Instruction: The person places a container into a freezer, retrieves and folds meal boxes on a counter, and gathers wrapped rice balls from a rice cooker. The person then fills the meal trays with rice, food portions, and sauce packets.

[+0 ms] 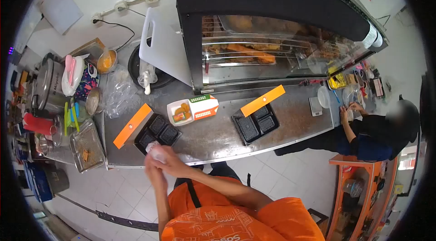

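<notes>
My left hand [153, 164] and my right hand [171, 161] are together at the counter's front edge, around a whitish, blurred item [157, 151] that looks like thin plastic. Just beyond them lies a black compartment tray [157, 124], with an orange strip [131, 125] at its left. Further right on the counter is a second black tray [265, 124], an orange strip [263, 100] lying across its back edge. Between the trays stands an open white box [181, 112] with fried pieces inside and a green and orange patterned flap [204, 107].
A glass display case [254, 55] stands behind the counter [209, 136]. At the left are a plastic bag [119, 93], a metal tray [86, 150] and a white board [163, 50]. A co-worker [372, 132] works at the right, near a small scale [315, 106].
</notes>
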`<state>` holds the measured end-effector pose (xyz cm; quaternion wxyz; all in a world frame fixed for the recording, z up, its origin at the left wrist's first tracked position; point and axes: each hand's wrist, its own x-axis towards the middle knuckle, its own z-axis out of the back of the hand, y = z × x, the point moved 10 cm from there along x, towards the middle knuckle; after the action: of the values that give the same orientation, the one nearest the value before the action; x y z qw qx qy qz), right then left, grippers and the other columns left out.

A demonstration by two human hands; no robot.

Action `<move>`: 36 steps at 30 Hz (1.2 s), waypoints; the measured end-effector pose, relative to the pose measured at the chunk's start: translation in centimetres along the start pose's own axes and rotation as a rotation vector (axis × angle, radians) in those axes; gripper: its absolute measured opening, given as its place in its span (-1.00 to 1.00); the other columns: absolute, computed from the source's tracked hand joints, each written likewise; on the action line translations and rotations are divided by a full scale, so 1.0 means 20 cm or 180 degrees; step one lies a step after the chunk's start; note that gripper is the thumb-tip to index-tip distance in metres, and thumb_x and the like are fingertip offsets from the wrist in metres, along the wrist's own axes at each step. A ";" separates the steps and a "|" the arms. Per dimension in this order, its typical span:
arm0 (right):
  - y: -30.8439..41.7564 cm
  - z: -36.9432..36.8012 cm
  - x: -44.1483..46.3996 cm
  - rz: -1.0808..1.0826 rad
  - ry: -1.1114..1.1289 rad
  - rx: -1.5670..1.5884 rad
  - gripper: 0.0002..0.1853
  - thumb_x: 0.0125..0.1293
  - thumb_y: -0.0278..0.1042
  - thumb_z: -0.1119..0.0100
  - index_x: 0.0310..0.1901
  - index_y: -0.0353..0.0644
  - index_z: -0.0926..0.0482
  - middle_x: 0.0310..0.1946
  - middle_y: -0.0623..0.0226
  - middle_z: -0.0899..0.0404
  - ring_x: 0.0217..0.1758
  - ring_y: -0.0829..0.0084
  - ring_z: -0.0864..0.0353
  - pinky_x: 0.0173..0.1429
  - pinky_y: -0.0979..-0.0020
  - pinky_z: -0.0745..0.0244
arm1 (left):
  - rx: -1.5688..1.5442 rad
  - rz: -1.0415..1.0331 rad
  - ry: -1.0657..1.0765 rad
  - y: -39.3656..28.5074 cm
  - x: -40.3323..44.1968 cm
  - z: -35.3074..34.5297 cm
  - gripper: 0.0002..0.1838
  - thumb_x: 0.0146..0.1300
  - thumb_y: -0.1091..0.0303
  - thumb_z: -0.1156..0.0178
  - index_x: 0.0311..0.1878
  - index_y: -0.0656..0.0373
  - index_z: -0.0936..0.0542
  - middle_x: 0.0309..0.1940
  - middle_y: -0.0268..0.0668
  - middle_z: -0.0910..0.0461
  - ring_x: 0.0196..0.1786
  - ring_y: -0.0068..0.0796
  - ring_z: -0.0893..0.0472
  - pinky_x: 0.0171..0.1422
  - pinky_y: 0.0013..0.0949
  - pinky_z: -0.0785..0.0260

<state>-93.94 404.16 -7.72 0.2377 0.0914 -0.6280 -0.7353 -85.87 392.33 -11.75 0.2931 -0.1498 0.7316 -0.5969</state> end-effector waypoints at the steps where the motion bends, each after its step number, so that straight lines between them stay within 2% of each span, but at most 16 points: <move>1: 0.00 0.12 -0.05 -0.0020 -0.0080 0.0012 -0.23 0.29 -0.08 -0.44 0.42 -0.24 -0.32 0.34 -0.04 -0.38 0.44 0.04 -0.35 0.51 0.10 -0.23 | 0.0421 -0.0146 0.0357 0.00 -0.03 -0.14 -0.53 0.56 0.16 -0.13 0.34 0.30 -0.51 0.14 -0.21 -0.61 0.14 -0.46 -0.60 0.14 -0.35 -0.52; 5: -0.31 0.73 -0.26 -0.1399 -0.0604 0.0669 -0.19 0.12 -0.08 -0.58 0.31 -0.25 -0.39 0.14 0.06 -0.55 0.17 0.14 -0.58 0.30 0.18 -0.47 | 0.0901 0.0211 0.1039 -0.02 -0.10 -0.50 -0.58 0.55 0.17 -0.14 0.27 0.27 -0.59 0.05 -0.27 -0.66 -0.04 -0.59 -0.60 0.00 -0.46 -0.47; 7: -0.35 1.09 -0.39 -0.1140 -0.1351 -0.0542 -0.22 0.11 -0.13 -0.57 0.27 -0.30 -0.38 0.06 0.01 -0.58 0.11 0.12 -0.62 0.24 0.21 -0.51 | 0.1321 -0.0016 0.0905 0.06 -0.03 -0.42 -0.64 0.52 0.21 -0.20 0.20 0.26 -0.64 -0.05 -0.30 -0.69 -0.11 -0.60 -0.61 -0.04 -0.47 -0.46; 8: -0.32 1.25 -0.47 -0.0990 -0.1822 -0.1004 -0.24 0.12 -0.15 -0.54 0.26 -0.33 -0.38 0.06 -0.03 -0.57 0.10 0.08 -0.62 0.22 0.19 -0.52 | 0.1509 -0.0530 0.0280 0.01 0.02 -0.27 -0.74 0.46 0.30 -0.27 0.06 0.27 -0.67 -0.28 -0.38 -0.67 -0.22 -0.60 -0.60 -0.07 -0.47 -0.46; 11: -0.39 1.54 -0.71 -0.1483 -0.2709 -0.1729 -0.23 0.09 -0.18 -0.54 0.23 -0.41 -0.37 0.04 -0.16 -0.56 0.06 -0.07 -0.60 0.18 0.11 -0.50 | 0.1653 -0.0724 -0.1298 -0.03 0.07 0.18 -0.61 0.36 0.29 -0.39 0.16 0.27 -0.59 -0.12 -0.28 -0.58 -0.07 -0.50 -0.58 0.01 -0.44 -0.45; 15: -0.57 1.49 -0.75 -0.1695 -0.1786 -0.3995 -0.30 0.28 0.02 -0.34 0.28 -0.32 -0.39 0.22 -0.18 -0.44 0.32 -0.21 -0.34 0.28 -0.19 -0.27 | 0.1304 -0.0135 -0.2031 0.34 0.23 0.46 -0.23 0.16 0.20 -0.57 0.32 0.39 -0.43 0.20 -0.11 -0.45 0.15 -0.22 -0.55 0.26 -0.24 -0.45; 16: -0.57 1.47 -0.76 -0.1672 -0.1899 -0.3918 -0.36 0.37 0.02 -0.21 0.32 -0.25 -0.40 0.32 -0.14 -0.35 0.41 -0.21 -0.23 0.29 -0.29 -0.20 | 0.1358 -0.0071 -0.2116 0.47 0.30 0.49 -0.16 0.06 0.16 -0.63 0.27 0.49 -0.46 0.22 -0.01 -0.52 0.16 -0.11 -0.57 0.35 -0.12 -0.41; 19: -0.57 1.41 -0.68 -0.1573 -0.1575 -0.3676 -0.39 0.34 0.00 -0.24 0.36 -0.04 -0.43 0.35 -0.08 -0.33 0.35 -0.19 -0.29 0.27 -0.27 -0.24 | 0.1963 -0.1076 -0.1054 0.35 0.42 0.30 -0.20 0.00 0.14 -0.66 0.18 0.50 -0.54 0.15 0.06 -0.62 0.12 -0.13 -0.63 0.31 -0.13 -0.45; 20: -0.58 1.40 -0.67 -0.1552 -0.1543 -0.3796 -0.40 0.32 -0.03 -0.27 0.36 -0.01 -0.44 0.31 -0.08 -0.36 0.33 -0.17 -0.32 0.26 -0.22 -0.28 | 0.1684 -0.0793 -0.0747 0.34 0.42 0.25 -0.29 -0.05 0.13 -0.68 0.02 0.51 -0.64 -0.06 0.06 -0.72 -0.03 -0.13 -0.69 0.19 -0.11 -0.52; 21: -0.59 1.39 -0.67 -0.1534 -0.1494 -0.3904 -0.40 0.31 -0.06 -0.31 0.36 0.03 -0.46 0.27 -0.07 -0.39 0.30 -0.15 -0.36 0.26 -0.17 -0.33 | 0.2156 -0.0646 -0.1152 0.59 0.54 0.47 -0.34 -0.07 0.14 -0.68 -0.06 0.53 -0.67 -0.14 0.06 -0.74 -0.13 -0.12 -0.71 0.06 -0.11 -0.57; 23: -0.62 1.47 -0.67 -0.1789 -0.1550 -0.3361 -0.41 0.30 -0.12 -0.32 0.36 0.07 -0.46 0.26 -0.04 -0.41 0.27 -0.13 -0.40 0.26 -0.12 -0.39 | 0.2309 -0.0300 -0.1175 0.49 0.49 0.46 -0.23 -0.12 0.10 -0.68 -0.04 0.62 -0.63 -0.14 0.16 -0.73 -0.18 0.00 -0.73 -0.03 -0.08 -0.58; 25: -0.61 1.52 -0.69 -0.1708 -0.1610 -0.3151 -0.48 0.29 -0.19 -0.34 0.29 0.04 -0.53 0.24 -0.02 -0.43 0.25 -0.10 -0.43 0.27 -0.07 -0.43 | 0.3057 -0.0350 -0.1204 0.42 0.46 0.48 -0.08 -0.12 -0.08 -0.62 0.07 0.62 -0.58 -0.03 0.26 -0.67 0.04 0.16 -0.68 0.18 0.01 -0.51; 28: -0.56 1.58 -0.70 -0.1251 -0.1856 -0.2934 -0.61 0.29 -0.22 -0.34 0.15 0.05 -0.63 0.24 0.02 -0.43 0.26 -0.06 -0.41 0.23 -0.07 -0.44 | 0.3678 -0.0377 -0.1578 0.47 0.47 0.59 0.00 -0.10 -0.14 -0.59 0.21 0.55 -0.51 0.04 0.29 -0.64 0.13 0.21 -0.64 0.25 0.01 -0.47; 33: -0.60 1.57 -0.75 -0.1169 -0.1297 -0.3629 -0.40 0.33 0.07 -0.26 0.35 0.05 -0.49 0.37 -0.03 -0.32 0.39 -0.09 -0.30 0.29 -0.09 -0.31 | 0.3746 -0.0001 -0.1826 0.34 0.34 0.51 0.07 -0.06 -0.19 -0.55 0.33 0.51 -0.43 0.06 0.24 -0.66 0.09 0.18 -0.68 0.22 -0.07 -0.50; 34: -0.59 1.58 -0.76 -0.1185 -0.1076 -0.3682 -0.35 0.32 0.09 -0.26 0.38 0.04 -0.46 0.38 -0.06 -0.30 0.40 -0.10 -0.29 0.28 -0.09 -0.32 | 0.3602 0.0407 -0.1775 0.35 0.31 0.52 -0.01 0.04 -0.09 -0.51 0.38 0.44 -0.40 0.20 0.17 -0.59 0.18 0.08 -0.64 0.27 -0.08 -0.48; 36: -0.62 1.63 -0.78 -0.1331 -0.0650 -0.3761 -0.21 0.29 0.13 -0.27 0.49 0.03 -0.32 0.43 -0.13 -0.23 0.42 -0.10 -0.26 0.26 -0.09 -0.34 | 0.3342 0.0051 -0.2002 0.53 0.39 0.79 -0.02 0.03 -0.04 -0.54 0.39 0.43 -0.40 0.15 0.17 -0.62 0.16 0.05 -0.65 0.27 -0.08 -0.48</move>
<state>-97.40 441.30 -15.94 0.0382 -0.0050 -0.1047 -0.9938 -80.99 377.94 -25.64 0.5342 -0.1490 0.2193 -0.8027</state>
